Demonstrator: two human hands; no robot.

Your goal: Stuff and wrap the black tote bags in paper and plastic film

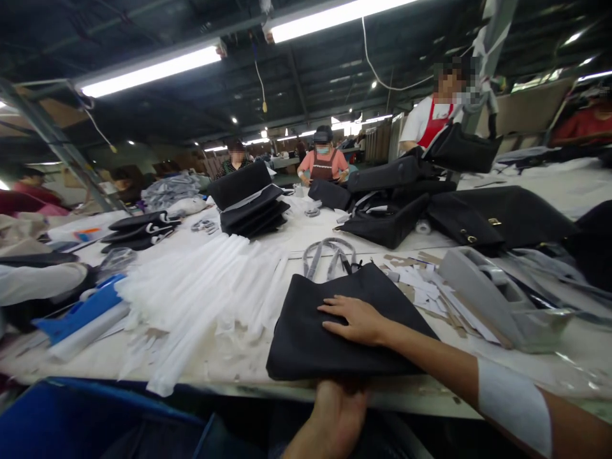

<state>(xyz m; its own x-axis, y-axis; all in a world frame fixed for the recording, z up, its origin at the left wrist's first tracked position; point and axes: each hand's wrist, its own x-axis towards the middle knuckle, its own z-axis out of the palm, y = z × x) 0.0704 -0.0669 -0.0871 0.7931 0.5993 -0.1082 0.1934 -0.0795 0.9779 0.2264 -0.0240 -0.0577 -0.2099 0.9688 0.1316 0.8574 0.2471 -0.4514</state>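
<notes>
At the white worktable's [229, 370] near edge, the left hand [337, 411] meets a soft black leather-look tote bag [306, 335] from below; whether its hidden fingers grip cannot be told. The bag lies along that edge, the right hand [351, 319] open and spread flat on top — light, even pressure should steady it without creasing. Beyond, plastic-wrapped looped handles [312, 258] are best kept untwisted.

Plain black bag [306, 341] at near edge of the off-white table [224, 366]. White strips [210, 280] beside it, grey tape dispenser [471, 287], blue bin [43, 417] below near edge.
</notes>
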